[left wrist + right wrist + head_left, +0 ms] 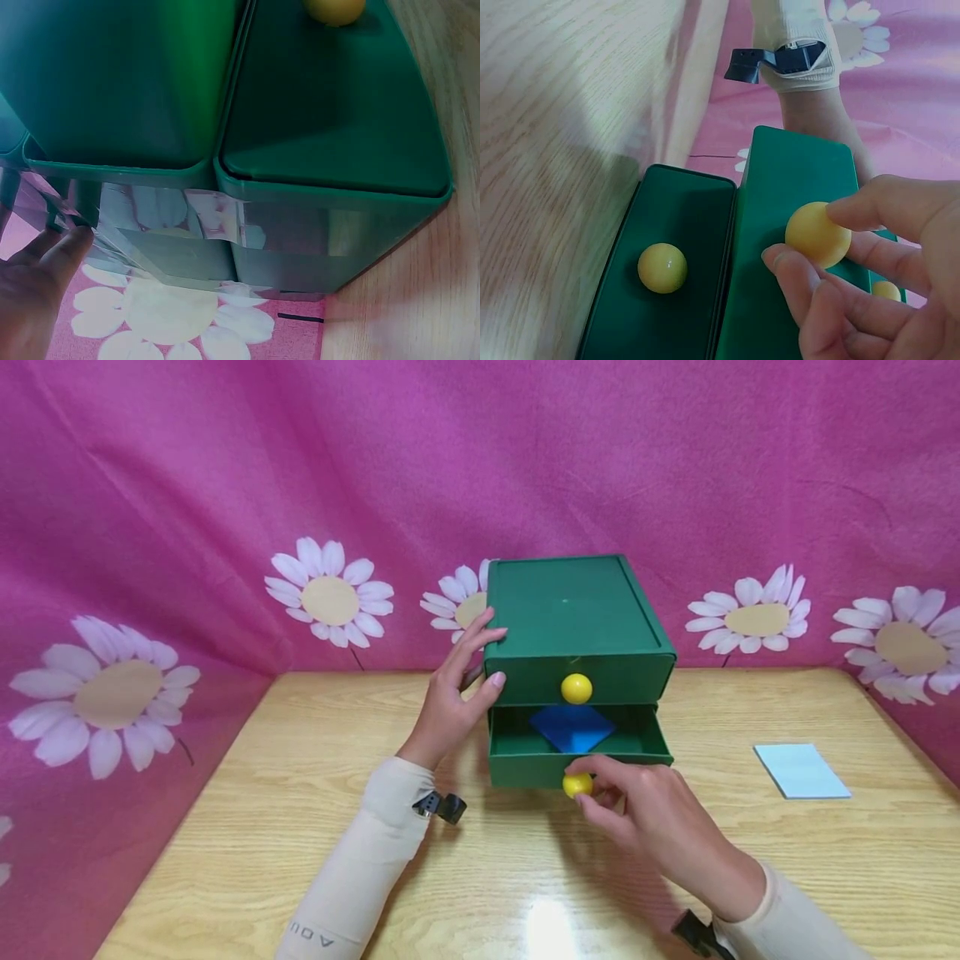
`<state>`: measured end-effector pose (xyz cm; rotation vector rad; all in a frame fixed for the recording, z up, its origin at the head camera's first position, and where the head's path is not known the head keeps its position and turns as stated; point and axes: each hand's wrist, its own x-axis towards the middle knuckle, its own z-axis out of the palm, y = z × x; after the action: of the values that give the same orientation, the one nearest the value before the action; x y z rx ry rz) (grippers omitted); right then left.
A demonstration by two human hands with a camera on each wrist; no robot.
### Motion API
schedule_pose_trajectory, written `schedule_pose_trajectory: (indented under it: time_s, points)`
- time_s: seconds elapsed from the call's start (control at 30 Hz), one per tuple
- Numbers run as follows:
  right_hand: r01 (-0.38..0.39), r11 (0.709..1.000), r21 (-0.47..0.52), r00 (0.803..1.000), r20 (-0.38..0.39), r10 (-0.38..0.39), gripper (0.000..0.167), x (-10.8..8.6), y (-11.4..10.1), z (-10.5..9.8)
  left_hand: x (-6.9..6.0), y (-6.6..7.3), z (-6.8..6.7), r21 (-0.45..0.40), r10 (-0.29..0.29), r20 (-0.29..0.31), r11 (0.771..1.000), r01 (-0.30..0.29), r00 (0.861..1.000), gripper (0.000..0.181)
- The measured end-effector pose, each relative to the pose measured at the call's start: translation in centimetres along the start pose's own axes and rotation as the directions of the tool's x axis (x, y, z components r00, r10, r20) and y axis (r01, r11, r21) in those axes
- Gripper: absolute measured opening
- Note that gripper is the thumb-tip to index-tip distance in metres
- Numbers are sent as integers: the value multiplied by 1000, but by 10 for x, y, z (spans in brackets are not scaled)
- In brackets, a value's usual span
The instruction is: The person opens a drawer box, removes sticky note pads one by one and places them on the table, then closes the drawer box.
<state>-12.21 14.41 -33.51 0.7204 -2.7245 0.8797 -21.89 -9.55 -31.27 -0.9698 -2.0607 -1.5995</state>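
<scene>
A green drawer cabinet (566, 606) with round yellow knobs stands on the table. Its middle drawer (517, 772) is pulled out, and a dark blue square sheet (572, 728) lies inside. My right hand (660, 818) pinches that drawer's yellow knob (817, 234) between thumb and fingers. The top drawer, with its own yellow knob (577, 688), is closed. Another closed drawer (660, 225) sits below the pulled-out one, near the table. My left hand (456, 689) rests against the cabinet's left side, fingers extended; in the left wrist view only part of it shows at the left edge.
A light blue square pad (802, 771) lies on the wooden table (285, 827), right of the cabinet. A pink cloth (525, 460) with white daisies hangs behind and to both sides. Dark wrist straps (441, 807) sit on both sleeves.
</scene>
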Motion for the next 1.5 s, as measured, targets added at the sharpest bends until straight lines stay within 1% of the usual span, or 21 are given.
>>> schedule_pose_trajectory:
  time_s: [0.1,0.2,0.33,0.43,0.57,0.7,0.97,1.4,1.5]
  points:
    - [8,1000,-7,1000,-6,-8,18,-2,0,1,0,-1,0,3,2,1,1000,-2,1000,47]
    - [22,1000,-4,1000,-22,-22,19,-4,-2,1,0,-17,1,11,7,-3,1000,-7,1000,47]
    - [39,999,5,998,-44,-39,20,-5,-3,2,0,-19,1,4,6,-7,1000,-6,1000,47]
    - [34,999,3,998,-46,-34,20,-7,-4,2,0,-3,0,-7,-2,-4,1000,2,1000,46]
    - [23,1000,-4,999,-46,-23,21,-8,-5,2,1,2,0,4,-1,-3,1000,1,1000,46]
    - [4,1000,-2,1000,-31,-4,21,-10,-6,2,1,1,0,4,6,-2,1000,-6,1000,47]
    - [-54,998,8,998,30,54,20,-13,-12,0,0,0,0,1,7,-2,1000,-7,1000,47]
    - [-73,997,3,997,27,73,21,-19,-17,0,0,-1,1,2,9,-5,1000,-9,1000,47]
    - [-78,997,3,996,37,78,21,-20,-18,0,-1,-1,0,2,8,-8,1000,-8,1000,47]
